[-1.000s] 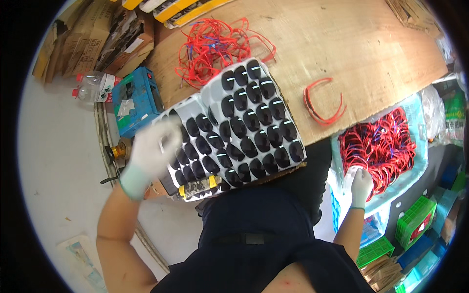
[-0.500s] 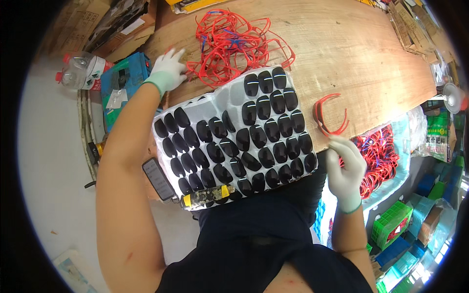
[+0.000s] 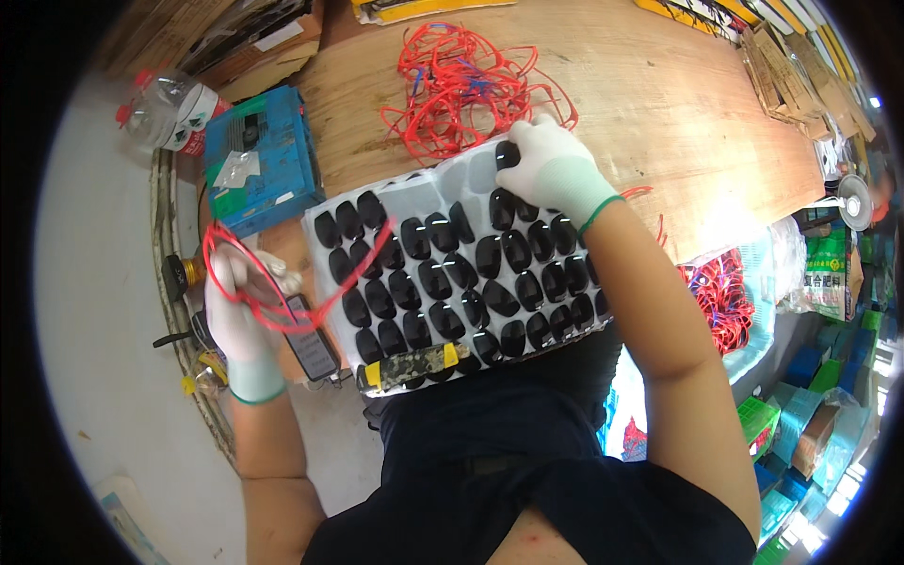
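Hands have swapped ends of the workpiece since the frames of half a second and a second ago: my left hand (image 3: 243, 311), which was then reaching far up to the tangle of red frames (image 3: 466, 80) at the back of the wooden bench (image 3: 659, 104), is now back at the lower left, off the bench edge, with the gloved fingers closed in a pinch on one red eyeglass frame (image 3: 282, 282). That frame is held in the air, one temple arm crossing over the left rows of the tray. My right hand (image 3: 551, 169), which was then low beside the bin of red frames (image 3: 720, 297) on my right, is now at the far edge of the clear plastic tray (image 3: 443, 188), fingers curled down and pressing on a dark lens (image 3: 507, 153) in the top row; I judge a pinch on that lens, but the fingertips cover it and a lift cannot be confirmed. The tray lies between my torso and the bench, most pockets filled with dark lenses and several far pockets bare. My reading: a frame is picked and in hand, a lens is being selected, and fitting has not begun. A phone (image 3: 311, 344) lies just beside the left hand; a blue box (image 3: 259, 160) sits beyond it.
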{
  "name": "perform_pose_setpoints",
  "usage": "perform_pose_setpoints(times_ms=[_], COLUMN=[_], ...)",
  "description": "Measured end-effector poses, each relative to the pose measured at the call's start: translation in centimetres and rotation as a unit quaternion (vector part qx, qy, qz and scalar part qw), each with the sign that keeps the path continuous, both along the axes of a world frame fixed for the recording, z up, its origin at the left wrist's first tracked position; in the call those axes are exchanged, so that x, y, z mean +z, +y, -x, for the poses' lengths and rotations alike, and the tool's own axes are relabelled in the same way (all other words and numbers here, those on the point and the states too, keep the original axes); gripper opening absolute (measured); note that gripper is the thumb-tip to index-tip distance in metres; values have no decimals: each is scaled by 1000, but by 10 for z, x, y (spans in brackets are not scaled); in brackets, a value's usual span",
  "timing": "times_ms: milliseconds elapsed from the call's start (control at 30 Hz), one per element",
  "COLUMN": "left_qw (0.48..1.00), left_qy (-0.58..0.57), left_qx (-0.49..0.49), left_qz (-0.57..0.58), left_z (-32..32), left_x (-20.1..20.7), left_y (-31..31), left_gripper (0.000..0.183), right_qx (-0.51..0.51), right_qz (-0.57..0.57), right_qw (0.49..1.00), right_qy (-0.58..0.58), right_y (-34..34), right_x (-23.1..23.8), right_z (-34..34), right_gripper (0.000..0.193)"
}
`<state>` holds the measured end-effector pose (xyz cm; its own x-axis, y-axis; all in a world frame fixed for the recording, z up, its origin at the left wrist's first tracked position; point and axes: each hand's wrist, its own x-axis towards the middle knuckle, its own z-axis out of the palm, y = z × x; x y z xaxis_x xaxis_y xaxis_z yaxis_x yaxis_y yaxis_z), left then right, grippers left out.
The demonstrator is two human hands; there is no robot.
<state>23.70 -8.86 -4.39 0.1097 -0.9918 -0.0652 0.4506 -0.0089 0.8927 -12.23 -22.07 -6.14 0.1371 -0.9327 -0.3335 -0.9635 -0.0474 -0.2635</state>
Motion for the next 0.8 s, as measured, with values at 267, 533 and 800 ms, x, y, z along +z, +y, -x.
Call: perform_pose_setpoints(times_ms=[267, 533, 800], left_qw=[994, 935, 935], left_qy=[-96, -331, -344], left_qx=[43, 20, 66], left_qz=[-42, 128, 58], left_z=[68, 92, 92], left_x=[9, 24, 32], left_y=[58, 106, 131], left_gripper=[38, 25, 25], right_qx=[48, -33, 51], right_qz=[12, 84, 264], right_qw=[998, 989, 872], right_qy=[33, -119, -408], right_y=[-3, 9, 165], right_x=[1, -17, 1], right_z=[-4, 3, 0], right_gripper=[54, 40, 22])
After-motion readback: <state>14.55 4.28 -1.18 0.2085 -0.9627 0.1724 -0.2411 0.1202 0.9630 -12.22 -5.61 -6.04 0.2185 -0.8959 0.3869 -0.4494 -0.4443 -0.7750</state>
